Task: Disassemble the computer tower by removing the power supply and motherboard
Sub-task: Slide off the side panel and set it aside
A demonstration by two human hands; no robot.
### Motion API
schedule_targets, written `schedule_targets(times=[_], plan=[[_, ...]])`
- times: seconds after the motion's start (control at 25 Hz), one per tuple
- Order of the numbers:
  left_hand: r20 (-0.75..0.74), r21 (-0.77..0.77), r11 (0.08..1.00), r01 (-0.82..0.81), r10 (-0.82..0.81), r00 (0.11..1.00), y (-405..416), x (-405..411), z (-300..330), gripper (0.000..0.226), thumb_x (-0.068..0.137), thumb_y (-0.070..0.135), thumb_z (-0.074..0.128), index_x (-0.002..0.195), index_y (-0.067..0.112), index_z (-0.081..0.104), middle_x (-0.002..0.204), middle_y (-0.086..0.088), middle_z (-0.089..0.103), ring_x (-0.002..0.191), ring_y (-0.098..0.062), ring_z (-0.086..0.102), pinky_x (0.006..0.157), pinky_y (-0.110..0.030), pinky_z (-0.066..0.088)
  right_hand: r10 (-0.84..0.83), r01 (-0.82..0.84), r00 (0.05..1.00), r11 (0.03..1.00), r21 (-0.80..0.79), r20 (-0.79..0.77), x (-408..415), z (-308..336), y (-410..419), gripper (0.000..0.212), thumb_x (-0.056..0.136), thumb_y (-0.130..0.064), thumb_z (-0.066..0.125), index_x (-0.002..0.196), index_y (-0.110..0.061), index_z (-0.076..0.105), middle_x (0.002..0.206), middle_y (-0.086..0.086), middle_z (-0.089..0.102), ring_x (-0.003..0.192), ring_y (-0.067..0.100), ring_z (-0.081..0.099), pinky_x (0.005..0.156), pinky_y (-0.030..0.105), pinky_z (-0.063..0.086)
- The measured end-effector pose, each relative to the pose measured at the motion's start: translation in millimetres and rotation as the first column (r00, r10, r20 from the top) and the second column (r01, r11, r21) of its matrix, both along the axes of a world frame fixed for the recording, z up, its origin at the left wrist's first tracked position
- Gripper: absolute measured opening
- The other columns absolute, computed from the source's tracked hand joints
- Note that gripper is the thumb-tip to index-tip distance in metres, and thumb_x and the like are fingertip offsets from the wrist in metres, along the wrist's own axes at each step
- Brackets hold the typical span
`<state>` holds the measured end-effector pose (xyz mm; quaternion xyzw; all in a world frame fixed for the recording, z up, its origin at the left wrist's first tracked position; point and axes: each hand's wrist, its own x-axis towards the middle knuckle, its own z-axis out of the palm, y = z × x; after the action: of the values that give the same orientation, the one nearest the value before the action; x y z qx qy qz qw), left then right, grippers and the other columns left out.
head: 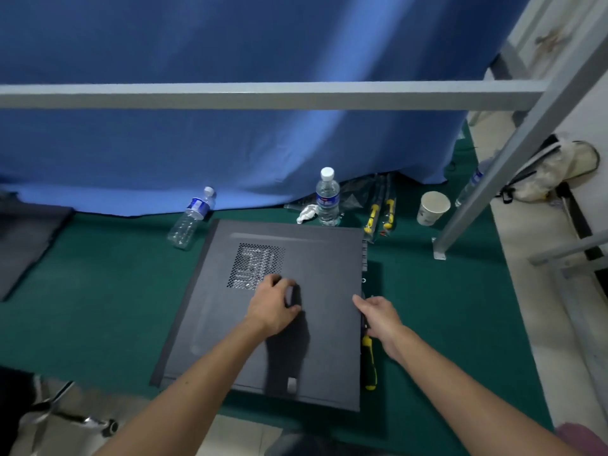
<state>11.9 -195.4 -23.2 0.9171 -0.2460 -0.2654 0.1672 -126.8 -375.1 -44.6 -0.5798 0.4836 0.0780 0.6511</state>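
Dark computer tower (263, 311) lying flat on the green table (98, 291), side panel up, left hand (273, 304) with fingers curled, fingertips pressing on the panel, right hand (378, 315) gripping its right edge, yellow screwdriver (369, 365) just beside, two water bottles (327, 195) at the far side.

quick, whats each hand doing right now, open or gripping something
Left hand: fingers curled, fingertips pressing on the side panel of the computer tower; it holds nothing.
Right hand: grips the panel's right edge.
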Motion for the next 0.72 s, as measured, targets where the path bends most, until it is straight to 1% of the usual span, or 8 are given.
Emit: schedule_targets(times=[0.08, 0.16, 0.2, 0.28, 0.36, 0.48, 0.64, 0.72], plan=[[-0.004, 0.059, 0.976, -0.208, 0.208, 0.978, 30.5, 21.9, 6.4, 0.064, 0.085, 0.034, 0.074, 0.141, 0.02, 0.046, 0.143, -0.012, 0.033, 0.133, -0.03, 0.037, 0.114, -0.034, 0.031, 0.027, -0.026, 0.999, 0.999, 0.022, -0.025, 5.3, -1.3, -1.7, 0.055, 0.095, -0.046, 0.059, 0.123, 0.001, 0.057, 0.12, 0.014, 0.064, 0.11, 0.029, 0.06, 0.101, 0.045, 0.046], [0.03, 0.109, 0.922, -0.372, 0.371, 0.928, 60.5, 44.3, 7.8, 0.07, 0.084, 0.038, 0.074, 0.143, 0.017, 0.043, 0.141, -0.016, 0.034, 0.133, -0.033, 0.036, 0.112, -0.038, 0.032, 0.068, -0.067, 0.995, 0.998, 0.02, -0.067, 10.2, -3.6, -1.9, 0.061, 0.093, -0.054, 0.056, 0.119, 0.002, 0.06, 0.123, 0.017, 0.063, 0.111, 0.032, 0.06, 0.101, 0.047, 0.046], [0.05, 0.131, 0.894, -0.429, 0.426, 0.903, 73.0, 55.2, 7.9, 0.073, 0.083, 0.042, 0.075, 0.143, 0.015, 0.042, 0.14, -0.017, 0.035, 0.132, -0.035, 0.035, 0.111, -0.04, 0.032, 0.072, -0.07, 0.995, 0.997, 0.026, -0.075, 11.8, -5.8, -1.4, 0.065, 0.092, -0.057, 0.055, 0.121, 0.001, 0.058, 0.126, 0.017, 0.061, 0.113, 0.033, 0.058, 0.103, 0.049, 0.045], [0.082, 0.168, 0.843, -0.51, 0.504, 0.86, 91.6, 76.2, 7.8, 0.078, 0.08, 0.047, 0.077, 0.141, 0.014, 0.043, 0.136, -0.018, 0.036, 0.13, -0.036, 0.036, 0.108, -0.044, 0.035, 0.044, -0.04, 0.998, 0.997, 0.069, -0.056, 15.5, -11.8, 1.5, 0.078, 0.09, -0.062, 0.054, 0.137, -0.001, 0.046, 0.14, 0.015, 0.052, 0.125, 0.034, 0.051, 0.107, 0.051, 0.041], [0.082, 0.187, 0.828, -0.529, 0.523, 0.848, 100.4, 92.9, 6.7, 0.078, 0.078, 0.049, 0.078, 0.139, 0.012, 0.045, 0.134, -0.018, 0.039, 0.128, -0.036, 0.038, 0.107, -0.044, 0.037, -0.016, 0.018, 1.0, 0.996, 0.082, -0.022, 17.5, -14.9, 4.1, 0.088, 0.087, -0.064, 0.056, 0.148, -0.004, 0.034, 0.149, 0.012, 0.044, 0.133, 0.033, 0.045, 0.109, 0.051, 0.038], [-0.007, 0.141, 0.864, -0.484, 0.49, 0.872, 103.6, 110.9, 1.1, 0.076, 0.078, 0.045, 0.078, 0.137, 0.009, 0.047, 0.134, -0.017, 0.043, 0.126, -0.035, 0.044, 0.108, -0.041, 0.037, -0.016, 0.016, 0.999, 1.0, 0.004, -0.044, 23.6, -21.2, 3.8, 0.087, 0.089, -0.063, 0.054, 0.149, -0.004, 0.032, 0.15, 0.011, 0.042, 0.135, 0.032, 0.043, 0.112, 0.051, 0.035], [-0.05, 0.095, 0.878, -0.47, 0.476, 0.878, 100.0, 128.5, -0.1, 0.073, 0.075, 0.043, 0.081, 0.13, 0.01, 0.047, 0.128, -0.015, 0.048, 0.118, -0.031, 0.051, 0.103, -0.04, 0.042, -0.012, 0.012, 0.999, 1.0, -0.004, -0.049, 27.2, -20.1, 1.3, 0.067, 0.091, -0.058, 0.053, 0.131, -0.004, 0.049, 0.136, 0.011, 0.056, 0.119, 0.03, 0.055, 0.103, 0.049, 0.042], [-0.055, 0.102, 0.886, -0.452, 0.459, 0.887, 98.8, 134.0, -1.6, 0.071, 0.074, 0.042, 0.082, 0.127, 0.011, 0.046, 0.125, -0.014, 0.05, 0.114, -0.032, 0.054, 0.099, -0.04, 0.044, -0.001, 0.0, 0.998, 1.0, -0.018, -0.065, 29.8, -16.4, 1.6, 0.061, 0.092, -0.057, 0.053, 0.125, -0.005, 0.052, 0.129, 0.01, 0.06, 0.114, 0.03, 0.058, 0.103, 0.051, 0.043]])
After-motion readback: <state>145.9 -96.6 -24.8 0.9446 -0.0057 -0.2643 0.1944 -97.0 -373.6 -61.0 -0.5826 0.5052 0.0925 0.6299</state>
